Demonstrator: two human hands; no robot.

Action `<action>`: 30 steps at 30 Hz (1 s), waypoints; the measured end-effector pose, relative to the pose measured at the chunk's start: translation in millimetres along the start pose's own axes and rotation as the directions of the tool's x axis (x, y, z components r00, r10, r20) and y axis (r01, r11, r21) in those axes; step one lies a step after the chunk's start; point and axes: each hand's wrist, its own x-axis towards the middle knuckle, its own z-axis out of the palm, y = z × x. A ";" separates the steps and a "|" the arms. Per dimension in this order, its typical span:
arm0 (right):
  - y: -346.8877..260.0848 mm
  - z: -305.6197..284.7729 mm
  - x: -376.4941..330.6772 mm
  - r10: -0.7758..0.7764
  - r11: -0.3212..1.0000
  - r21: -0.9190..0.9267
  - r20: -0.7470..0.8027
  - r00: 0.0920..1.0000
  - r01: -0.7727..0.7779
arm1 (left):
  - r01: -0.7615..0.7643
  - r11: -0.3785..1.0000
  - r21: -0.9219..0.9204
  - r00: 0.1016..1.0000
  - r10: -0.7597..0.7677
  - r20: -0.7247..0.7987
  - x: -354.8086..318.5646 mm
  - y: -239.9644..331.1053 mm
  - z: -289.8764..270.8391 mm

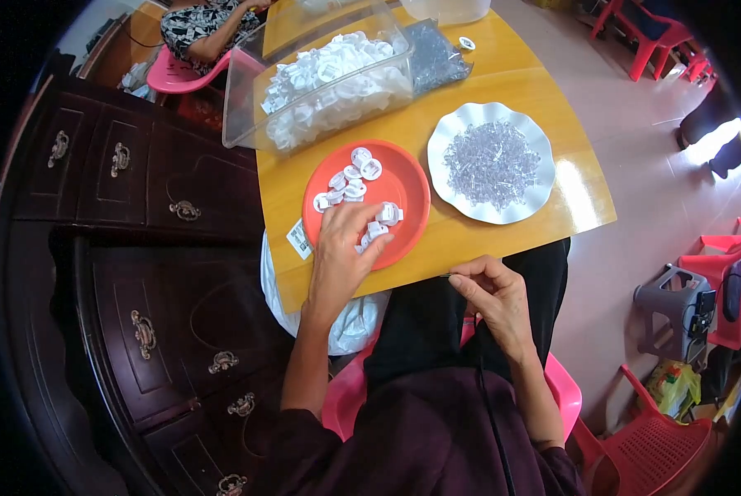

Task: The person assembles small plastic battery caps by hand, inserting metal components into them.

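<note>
My left hand [341,252] reaches onto the orange-red plate [407,178], its fingers spread over several small white round plastic parts [354,178] lying there. Whether it grips one I cannot tell. My right hand [494,298] rests at the near edge of the yellow wooden table [552,207], fingers pinched on a thin dark pin-like piece at the fingertips. A white scalloped plate [529,132] to the right holds a heap of small clear plastic bits [490,161].
A clear plastic bin [242,107] full of white parts stands at the far side, with a bag of clear bits [436,54] beside it. A dark wooden cabinet [139,248] is on the left. Another person [201,29] sits beyond. Red plastic chairs [651,438] stand right.
</note>
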 end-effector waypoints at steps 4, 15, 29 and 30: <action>6.8 3.9 -5.2 0.035 0.998 0.056 -0.018 0.999 -0.034 | 0.049 0.997 0.060 0.998 -0.047 -0.044 1.8 -14.3 9.3; -3.3 6.6 -4.1 0.103 0.994 0.025 -0.007 0.995 -0.103 | 0.096 0.993 -0.069 0.993 -0.101 -0.067 7.8 -21.3 28.2; -28.2 31.8 -1.0 -0.346 0.937 -0.062 -0.019 0.938 0.344 | 0.032 0.563 -0.826 0.991 -0.126 -0.048 -34.6 34.3 27.3; -26.1 31.2 -2.4 -0.288 0.957 0.014 -0.017 0.957 0.289 | 0.052 0.475 -0.878 0.988 -0.151 -0.024 -38.0 34.9 28.0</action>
